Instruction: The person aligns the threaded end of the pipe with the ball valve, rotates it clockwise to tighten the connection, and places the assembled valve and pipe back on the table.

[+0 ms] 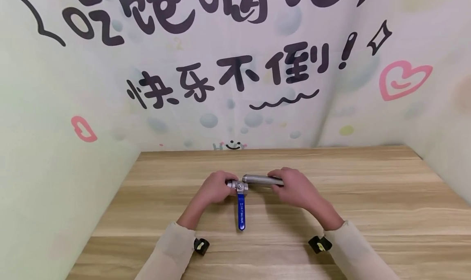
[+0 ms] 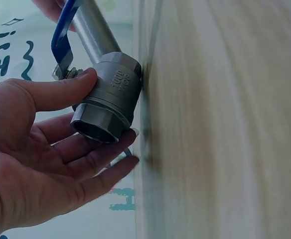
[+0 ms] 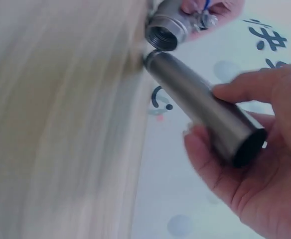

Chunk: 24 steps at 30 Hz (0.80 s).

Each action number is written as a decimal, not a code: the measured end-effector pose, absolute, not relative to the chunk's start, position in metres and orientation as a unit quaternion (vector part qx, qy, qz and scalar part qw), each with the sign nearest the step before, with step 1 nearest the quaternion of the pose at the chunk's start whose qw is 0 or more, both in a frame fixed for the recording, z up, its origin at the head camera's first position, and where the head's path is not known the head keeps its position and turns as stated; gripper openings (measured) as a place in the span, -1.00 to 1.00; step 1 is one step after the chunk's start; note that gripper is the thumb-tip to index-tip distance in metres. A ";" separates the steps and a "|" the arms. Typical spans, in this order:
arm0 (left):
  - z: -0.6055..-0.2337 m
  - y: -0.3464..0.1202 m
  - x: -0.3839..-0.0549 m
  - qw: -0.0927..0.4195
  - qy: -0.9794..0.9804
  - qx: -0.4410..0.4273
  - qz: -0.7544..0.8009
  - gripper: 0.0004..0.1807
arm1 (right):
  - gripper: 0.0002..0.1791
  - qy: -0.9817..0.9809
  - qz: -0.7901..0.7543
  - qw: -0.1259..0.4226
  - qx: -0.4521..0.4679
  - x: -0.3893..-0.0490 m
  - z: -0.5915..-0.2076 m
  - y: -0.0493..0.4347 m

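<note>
My left hand [image 1: 216, 187] holds a metal ball valve [image 2: 113, 82] between thumb and fingers. The valve's blue lever handle [image 1: 241, 212] points toward me in the head view. Its threaded opening [image 3: 163, 37] faces the pipe in the right wrist view. My right hand [image 1: 295, 187] grips a grey metal pipe [image 3: 200, 99], thumb on one side and fingers on the other. The far end of the pipe [image 1: 254, 179] lies close beside the valve, slightly behind it and out of line with the opening. The pipe's near end is an open round hole.
Both hands are over a wood-grain table [image 1: 279, 247]. A white printed cloth [image 1: 206, 124] with dark characters stands along the table's back edge, and pale walls rise at both sides. Small dark devices [image 1: 320, 244] sit at the wrists.
</note>
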<state>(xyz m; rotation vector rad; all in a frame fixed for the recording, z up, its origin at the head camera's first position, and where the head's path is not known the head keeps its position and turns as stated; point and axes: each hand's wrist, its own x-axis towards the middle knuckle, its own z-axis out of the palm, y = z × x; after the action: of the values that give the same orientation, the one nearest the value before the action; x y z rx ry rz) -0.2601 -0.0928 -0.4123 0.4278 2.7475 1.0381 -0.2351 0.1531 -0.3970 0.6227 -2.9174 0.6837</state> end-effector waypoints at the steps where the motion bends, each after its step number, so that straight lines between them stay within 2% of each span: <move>1: -0.412 -0.093 -0.260 0.090 0.920 0.140 0.355 -0.68 | -0.69 -0.949 0.243 0.045 0.197 -0.235 -0.395 0.154; 7: -0.410 -0.094 -0.261 0.101 0.909 0.127 0.385 -0.75 | -0.77 -0.920 0.354 0.057 0.158 -0.237 -0.392 0.161; 16: -0.405 -0.098 -0.263 0.098 0.882 0.091 0.452 -0.66 | -0.81 -0.901 0.411 0.071 0.122 -0.237 -0.385 0.169; 24: -0.402 -0.102 -0.263 0.080 0.828 0.049 0.553 -0.69 | -0.75 -0.850 0.521 0.048 0.063 -0.237 -0.373 0.181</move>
<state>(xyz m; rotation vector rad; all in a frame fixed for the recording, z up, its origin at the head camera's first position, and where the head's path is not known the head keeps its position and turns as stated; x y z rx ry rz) -0.2628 -0.1019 -0.4022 0.1476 2.4758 1.6549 -0.2371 0.1807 -0.3727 0.1917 -2.5918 1.5887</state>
